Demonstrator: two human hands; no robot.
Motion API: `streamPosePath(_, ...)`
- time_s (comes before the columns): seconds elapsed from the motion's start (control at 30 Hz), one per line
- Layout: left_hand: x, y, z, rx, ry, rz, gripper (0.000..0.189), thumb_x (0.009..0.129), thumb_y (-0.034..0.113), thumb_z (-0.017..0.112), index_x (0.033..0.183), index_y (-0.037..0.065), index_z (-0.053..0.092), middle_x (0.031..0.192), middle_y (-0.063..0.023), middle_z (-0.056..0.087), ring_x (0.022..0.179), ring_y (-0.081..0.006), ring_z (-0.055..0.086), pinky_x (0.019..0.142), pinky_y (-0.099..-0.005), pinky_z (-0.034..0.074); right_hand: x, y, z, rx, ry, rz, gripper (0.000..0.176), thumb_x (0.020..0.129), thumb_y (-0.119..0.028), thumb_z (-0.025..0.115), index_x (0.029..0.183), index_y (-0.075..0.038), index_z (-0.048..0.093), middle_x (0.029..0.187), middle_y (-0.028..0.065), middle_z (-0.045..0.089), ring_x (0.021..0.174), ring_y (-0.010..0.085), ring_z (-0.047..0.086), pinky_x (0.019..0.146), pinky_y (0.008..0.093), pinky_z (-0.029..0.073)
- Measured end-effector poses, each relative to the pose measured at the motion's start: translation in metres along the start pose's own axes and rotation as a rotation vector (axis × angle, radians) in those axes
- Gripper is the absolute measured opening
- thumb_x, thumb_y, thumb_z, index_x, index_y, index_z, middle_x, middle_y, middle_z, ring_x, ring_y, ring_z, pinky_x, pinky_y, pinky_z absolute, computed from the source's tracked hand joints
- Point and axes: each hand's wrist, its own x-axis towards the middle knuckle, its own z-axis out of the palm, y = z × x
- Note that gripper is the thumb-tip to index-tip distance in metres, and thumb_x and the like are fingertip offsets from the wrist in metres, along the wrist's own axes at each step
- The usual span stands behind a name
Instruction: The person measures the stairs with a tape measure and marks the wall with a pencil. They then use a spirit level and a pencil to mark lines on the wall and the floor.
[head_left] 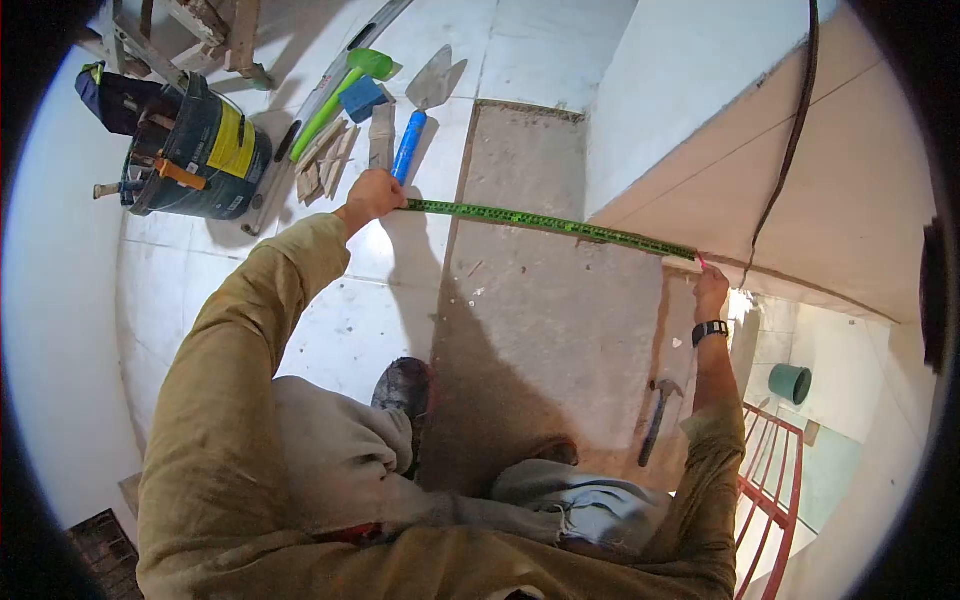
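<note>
A green tape measure blade [540, 221] stretches across the bare strip of floor, from the white tiles to the wall corner. My left hand [376, 194] is closed on its left end, close to the blue handle of a trowel [408, 148]. At the right end my right hand [710, 286], with a dark watch on the wrist, is closed around something thin and pinkish red that touches the blade. A claw hammer [657, 422] lies on the bare floor below my right hand.
Beyond my left hand lie a green mallet [370, 65], a blue block [362, 100], wood pieces [325, 165] and a long level [325, 85]. A dark bucket of tools [205, 150] stands at left. A red railing [770, 500] and green bucket [790, 383] are at right.
</note>
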Motion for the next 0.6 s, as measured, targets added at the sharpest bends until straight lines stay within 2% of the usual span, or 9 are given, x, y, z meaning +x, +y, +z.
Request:
streamPosePath(0.07,0.009,-0.015,0.015,0.06,-0.003,0.043,0.03,0.072,0.039,0.075,0.075,0.009,0.075,0.076,-0.0141,0.07,0.075,-0.0302,0.069,0.073,-0.042,0.055,0.018,0.037,0.017,-0.155,-0.026,-0.145,0.031,0.093,-0.023,0.051,0.106,-0.001,0.069,0.084,0.0157,0.069,0.072,0.0239,0.066,0.062,0.0376,0.05)
streamPosePath(0.1,0.016,-0.024,0.021,0.056,-0.07,-0.031,0.041,0.071,0.046,0.074,0.073,0.006,0.073,0.074,-0.0159,0.069,0.069,-0.0319,0.068,0.066,-0.0443,0.054,0.029,0.061,0.031,-0.197,-0.039,-0.168,0.028,0.091,-0.02,0.054,0.105,-0.001,0.069,0.088,0.0155,0.07,0.075,0.0243,0.067,0.064,0.0368,0.052)
streamPosePath(0.13,0.013,-0.022,0.021,0.112,0.023,0.054,0.046,0.07,0.05,0.074,0.069,0.004,0.071,0.067,-0.0164,0.067,0.062,-0.0328,0.066,0.06,-0.046,0.052,0.025,0.06,0.029,-0.216,-0.018,-0.176,0.028,0.09,-0.02,0.055,0.106,-0.002,0.069,0.092,0.0167,0.07,0.078,0.0263,0.067,0.068,0.0384,0.052)
streamPosePath(0.17,0.009,-0.014,0.015,0.001,-0.016,-0.014,0.045,0.07,0.049,0.075,0.065,0.004,0.07,0.064,-0.0156,0.066,0.058,-0.0332,0.064,0.059,-0.0466,0.051,0.016,0.047,0.026,-0.198,0.019,-0.164,0.029,0.088,-0.019,0.056,0.107,-0.002,0.069,0.095,0.0179,0.07,0.08,0.0283,0.067,0.072,0.0399,0.052)
streamPosePath(0.23,0.008,-0.012,0.012,0.089,-0.006,0.047,0.036,0.069,0.038,0.079,0.068,0.003,0.071,0.069,-0.0153,0.068,0.061,-0.0302,0.066,0.063,-0.0431,0.053,-0.005,0.015,0.012,-0.124,0.119,-0.112,0.031,0.085,-0.019,0.059,0.109,-0.002,0.069,0.101,0.0203,0.071,0.086,0.0324,0.068,0.079,0.043,0.053)
streamPosePath(0.3,0.008,-0.019,0.018,-0.063,0.023,0.043,0.026,0.072,0.029,0.077,0.073,0.003,0.073,0.07,-0.016,0.069,0.063,-0.0295,0.067,0.064,-0.0416,0.053,-0.049,-0.071,-0.024,-0.181,0.193,0.057,0.03,0.083,-0.019,0.058,0.104,-0.001,0.07,0.091,0.0221,0.07,0.082,0.0283,0.068,0.074,0.0401,0.052)
streamPosePath(0.4,0.002,-0.016,0.011,-0.173,-0.022,0.012,0.02,0.076,0.022,0.075,0.078,0.002,0.072,0.071,-0.0152,0.069,0.065,-0.0279,0.067,0.064,-0.0391,0.053,-0.029,-0.022,-0.004,0.107,0.303,0.065,0.029,0.087,-0.019,0.051,0.094,0.003,0.069,0.09,0.029,0.065,0.087,0.0463,0.064,0.076,0.0496,0.051)
streamPosePath(0.53,-0.005,-0.044,0.008,-0.188,-0.018,0.126,0.017,0.081,0.018,0.073,0.08,0.001,0.069,0.072,-0.0137,0.069,0.065,-0.0224,0.065,0.065,-0.0357,0.052,-0.05,0.02,-0.032,-0.162,0.316,0.147,0.033,0.088,-0.025,0.052,0.089,0.004,0.068,0.09,0.0308,0.065,0.088,0.0463,0.064,0.077,0.0507,0.051)
streamPosePath(0.6,-0.031,-0.051,-0.021,-0.26,-0.199,0.144,0.02,0.084,0.021,0.071,0.08,0.001,0.067,0.073,-0.0148,0.068,0.064,-0.0221,0.063,0.065,-0.0365,0.051,-0.061,0.045,-0.043,-0.192,0.307,0.158,0.033,0.087,-0.027,0.053,0.088,0.002,0.068,0.091,0.0297,0.066,0.09,0.0464,0.064,0.079,0.0521,0.051)
